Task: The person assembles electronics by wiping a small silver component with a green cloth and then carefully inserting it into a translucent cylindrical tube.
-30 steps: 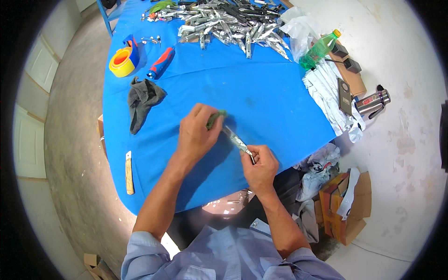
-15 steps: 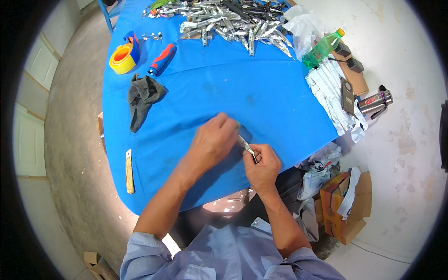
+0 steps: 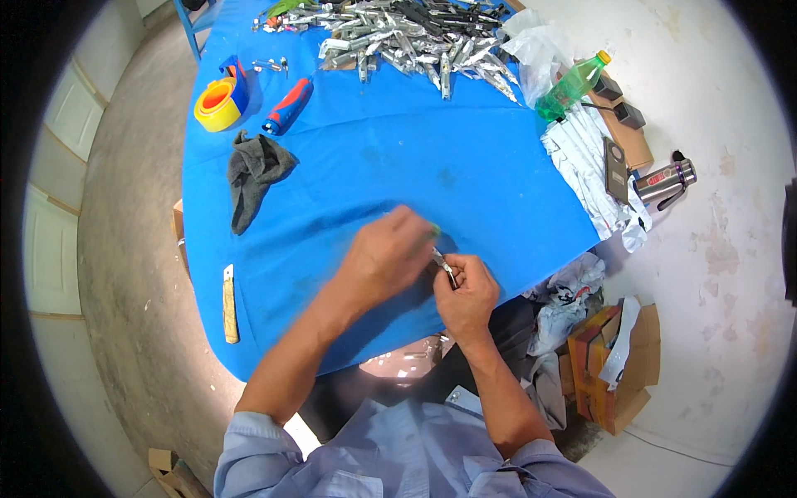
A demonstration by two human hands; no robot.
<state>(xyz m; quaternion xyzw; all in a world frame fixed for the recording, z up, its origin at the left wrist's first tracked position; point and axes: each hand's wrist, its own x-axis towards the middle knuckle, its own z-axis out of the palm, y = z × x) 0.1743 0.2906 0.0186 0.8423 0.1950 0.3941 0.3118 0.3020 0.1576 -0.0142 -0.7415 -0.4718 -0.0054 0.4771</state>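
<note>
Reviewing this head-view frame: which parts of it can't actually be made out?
- Small metal part between the hands: mostly covered by the left hand and right hand; kind unclear.
- Pile of metal pieces: cut off by the top edge, too small to identify.
- Right hand's grip: fingers curl underneath, hidden.

Your left hand (image 3: 386, 259) covers most of the small metal piece (image 3: 442, 266) that your right hand (image 3: 467, 292) pinches, so you cannot tell its shape, and the heap of silvery metal parts (image 3: 407, 33) is cut off by the top edge.
</note>
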